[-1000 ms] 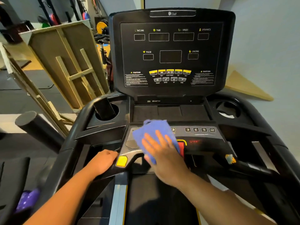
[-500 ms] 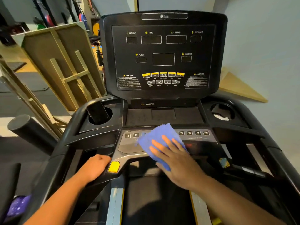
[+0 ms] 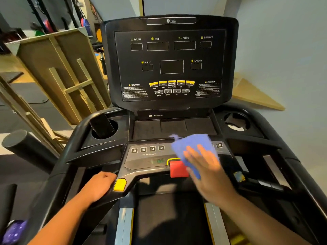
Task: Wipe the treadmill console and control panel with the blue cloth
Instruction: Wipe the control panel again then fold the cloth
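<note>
The black treadmill console [image 3: 170, 62] stands upright ahead, its displays dark. Below it lies the grey control panel [image 3: 141, 160] with numbered buttons and a red stop button [image 3: 177, 169]. My right hand [image 3: 206, 167] presses the blue cloth [image 3: 192, 147] flat on the right half of the panel, fingers spread over it; the cloth hides most of the right-hand number buttons. My left hand [image 3: 100, 185] grips the left handlebar beside a yellow button [image 3: 120, 184].
A dark object stands in the left cup holder [image 3: 104, 129]; the right cup holder [image 3: 236, 122] holds something pale. Wooden frames [image 3: 58, 76] lean at the left, a black roller [image 3: 23, 147] lies beside them. The running belt [image 3: 169, 218] is below.
My right hand has slid the blue cloth rightward across the control panel, uncovering the left number buttons and the red stop button. My left hand stays on the handlebar.
</note>
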A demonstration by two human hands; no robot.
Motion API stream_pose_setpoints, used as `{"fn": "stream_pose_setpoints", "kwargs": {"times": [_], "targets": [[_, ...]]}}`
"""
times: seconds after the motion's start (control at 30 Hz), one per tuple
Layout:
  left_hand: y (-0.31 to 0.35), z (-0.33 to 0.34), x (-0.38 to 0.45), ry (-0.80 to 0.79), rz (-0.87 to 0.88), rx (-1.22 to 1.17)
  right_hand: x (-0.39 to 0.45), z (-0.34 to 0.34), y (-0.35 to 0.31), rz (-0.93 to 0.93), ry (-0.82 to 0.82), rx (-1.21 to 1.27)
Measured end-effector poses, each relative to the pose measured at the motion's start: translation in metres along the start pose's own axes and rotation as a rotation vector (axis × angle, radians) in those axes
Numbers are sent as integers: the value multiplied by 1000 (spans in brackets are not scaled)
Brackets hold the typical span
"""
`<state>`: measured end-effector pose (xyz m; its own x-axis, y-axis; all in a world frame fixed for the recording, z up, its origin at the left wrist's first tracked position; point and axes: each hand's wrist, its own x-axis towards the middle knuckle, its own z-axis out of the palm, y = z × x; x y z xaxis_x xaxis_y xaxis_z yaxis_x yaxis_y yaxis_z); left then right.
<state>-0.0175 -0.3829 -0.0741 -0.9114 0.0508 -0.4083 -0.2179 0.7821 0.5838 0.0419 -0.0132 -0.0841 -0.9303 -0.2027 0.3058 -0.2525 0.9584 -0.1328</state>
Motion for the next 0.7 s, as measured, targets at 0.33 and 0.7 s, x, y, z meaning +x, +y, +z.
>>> {"fn": "stream_pose_setpoints", "kwargs": {"times": [0.33, 0.7], "targets": [[3, 1, -1, -29, -13, -11, 28, 18, -88, -60, -45, -24], [1, 1, -1, -16, 0, -44, 2, 3, -18, 575, 53, -123]]}}
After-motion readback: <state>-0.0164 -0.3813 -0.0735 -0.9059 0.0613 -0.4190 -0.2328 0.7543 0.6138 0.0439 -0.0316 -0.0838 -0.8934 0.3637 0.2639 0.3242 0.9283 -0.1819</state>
